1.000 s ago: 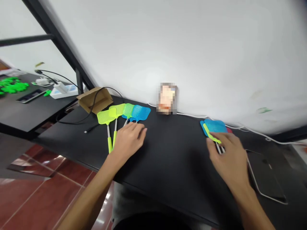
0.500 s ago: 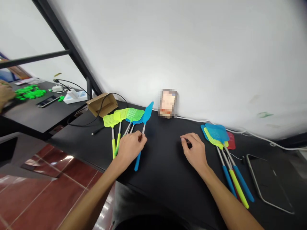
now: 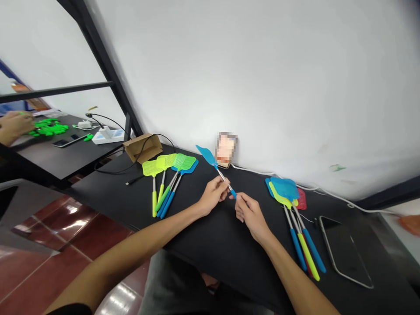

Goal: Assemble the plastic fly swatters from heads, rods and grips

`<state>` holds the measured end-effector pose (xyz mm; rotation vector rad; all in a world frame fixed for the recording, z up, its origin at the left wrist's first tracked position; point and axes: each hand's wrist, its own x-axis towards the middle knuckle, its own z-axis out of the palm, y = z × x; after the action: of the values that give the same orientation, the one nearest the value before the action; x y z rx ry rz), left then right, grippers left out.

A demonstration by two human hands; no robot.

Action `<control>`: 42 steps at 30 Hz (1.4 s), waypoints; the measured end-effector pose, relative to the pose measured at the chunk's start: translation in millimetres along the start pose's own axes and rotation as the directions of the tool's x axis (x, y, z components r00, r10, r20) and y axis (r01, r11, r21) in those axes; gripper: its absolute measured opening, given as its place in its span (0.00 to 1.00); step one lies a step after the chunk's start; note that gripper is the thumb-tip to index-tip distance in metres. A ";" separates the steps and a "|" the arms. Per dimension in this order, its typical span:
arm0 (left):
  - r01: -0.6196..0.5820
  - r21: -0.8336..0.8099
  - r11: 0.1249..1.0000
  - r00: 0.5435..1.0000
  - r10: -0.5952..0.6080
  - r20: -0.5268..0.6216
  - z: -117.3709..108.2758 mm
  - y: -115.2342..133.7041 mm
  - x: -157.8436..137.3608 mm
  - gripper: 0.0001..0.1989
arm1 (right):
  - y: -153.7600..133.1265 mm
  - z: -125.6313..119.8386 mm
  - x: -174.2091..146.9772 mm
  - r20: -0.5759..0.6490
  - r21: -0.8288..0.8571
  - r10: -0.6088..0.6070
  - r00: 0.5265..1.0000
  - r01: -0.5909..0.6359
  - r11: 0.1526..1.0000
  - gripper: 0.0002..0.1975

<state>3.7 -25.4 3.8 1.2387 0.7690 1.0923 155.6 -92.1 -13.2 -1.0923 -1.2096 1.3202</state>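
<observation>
This looks like a small workshop or workroom: a plain black worktable and a neighbouring table stand against a scuffed white wall on red floor tiles, with a black metal frame between them. Fly swatters lie in 2 groups; at the neighbouring table, a co-worker's hand is beside heaped small green pieces.

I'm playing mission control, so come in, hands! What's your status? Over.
Left hand and right hand both on blue fly swatter. Swatter tilted, head up and leftward. Left swatters, right swatters: both clear of it.
</observation>
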 end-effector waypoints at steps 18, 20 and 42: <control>0.143 -0.318 0.937 0.977 -0.084 0.194 -15.5 -18.0 0.9 0.17 | 7.1 -1.9 1.2 0.128 0.137 0.207 0.970 -0.224 0.965 0.19; 0.135 -0.306 0.942 0.986 -0.098 0.135 -15.2 -17.0 -0.6 0.17 | 8.1 -0.8 2.4 0.114 0.108 0.197 0.974 -0.210 0.972 0.20; -0.239 -0.236 0.942 0.880 0.107 -0.463 -66.5 19.4 39.4 0.13 | 9.5 -44.2 7.5 -0.117 -0.913 -0.436 0.892 0.077 0.402 0.11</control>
<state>-48.7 33.8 13.4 0.8262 0.8123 1.6120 197.8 -80.5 -26.7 -1.6802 -1.7690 0.0770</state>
